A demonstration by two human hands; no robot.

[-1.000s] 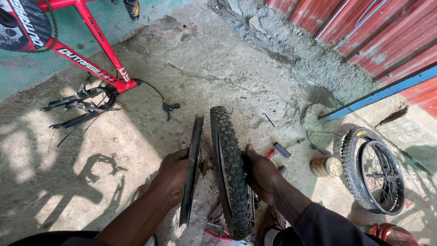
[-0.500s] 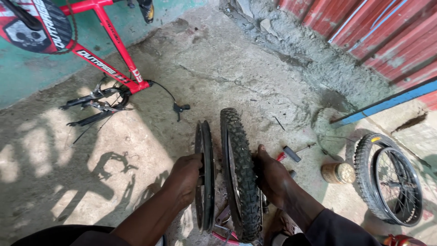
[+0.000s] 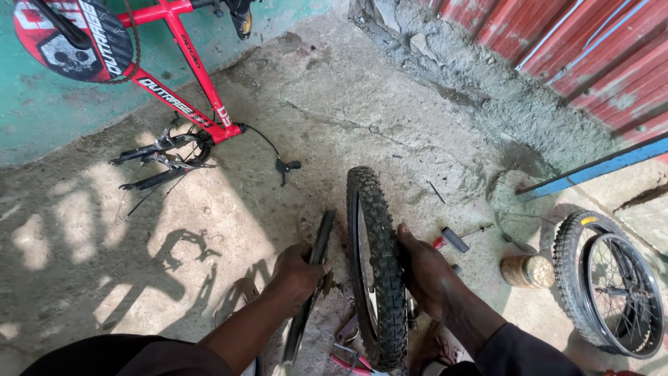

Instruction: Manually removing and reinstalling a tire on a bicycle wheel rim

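Your right hand [image 3: 426, 273] is clamped on the knobby bicycle tyre [image 3: 379, 268], palm against its outer tread and fingers wrapped over the right side. The tyre stands upright on its edge on the concrete floor [image 3: 390, 111], running from near your knees up toward the middle of the view. Your left hand [image 3: 300, 270] is closed around a thin black rim [image 3: 311, 292], which stands just left of the tyre and tilts a little, its top leaning right; the two are near each other but apart at the top, and where their lower ends meet is hidden by your arms.

Below the tyre, at the bottom edge of the view, lie red-handled pliers [image 3: 348, 358], partly hidden. To the right of your right hand a screwdriver with a red and black handle [image 3: 449, 240] lies on the floor, and beyond it stands a small brown jar [image 3: 527, 271]. Further right a second wheel [image 3: 612, 285], tyre on and spokes showing, rests against the step.

At the upper left a red bicycle frame [image 3: 184, 76] stands upside down against the green wall [image 3: 42, 118], its black fork ends [image 3: 163, 157] low near the floor and a loose brake cable [image 3: 268, 143] trailing from it to a small black fitting. A red corrugated wall [image 3: 591, 49] and a blue bar [image 3: 598, 167] fill the upper right.
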